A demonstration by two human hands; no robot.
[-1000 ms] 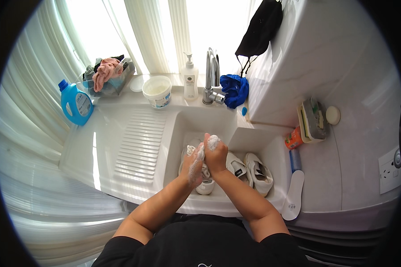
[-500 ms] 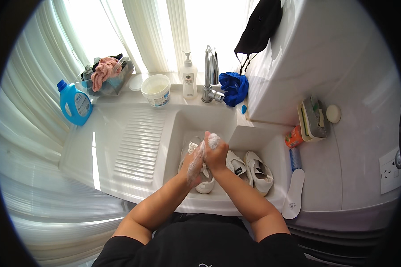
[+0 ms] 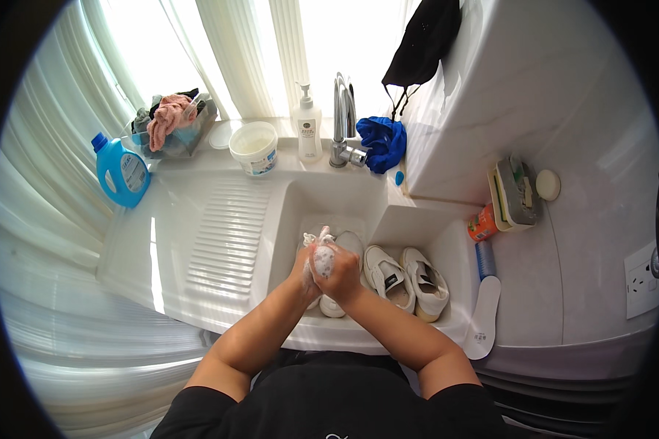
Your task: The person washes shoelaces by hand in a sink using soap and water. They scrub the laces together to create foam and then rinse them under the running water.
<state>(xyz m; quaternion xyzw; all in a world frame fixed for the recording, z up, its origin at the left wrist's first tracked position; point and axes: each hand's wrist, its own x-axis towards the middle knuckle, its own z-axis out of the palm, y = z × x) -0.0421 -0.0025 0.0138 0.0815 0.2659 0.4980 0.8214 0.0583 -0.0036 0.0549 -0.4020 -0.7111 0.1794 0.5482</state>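
- Held further left and a little nearer the body than half a second ago, with left hand and right hand clasped together over the sink.
- Shows white foam at the middle of the clasp now, rather than at its upper right as before.
- Leaves more in sight of the slip-on shoes, partly covered earlier by the right wrist.
- Grips white laces between both hands, with fingers curled closed around the bunch; cannot tell how each finger lies under the foam.
- Pokes out past the fingertips, away from the body, in loose loops toward the tap; too bunched and hidden to tell a long axis.
- Hangs above more white shoes, mostly hidden by the hands, with rounded ends showing toward the body.
- Slopes at left into a ribbed washboard, striped with sunlight.
- Carries along the back ledge a blue bottle, a clear bin of clothes, a white tub, a pump bottle and a crumpled blue cloth.
- Holds at right a white insole and an orange container, near a marbled wall.
- Glows behind with daylight through pale curtains.
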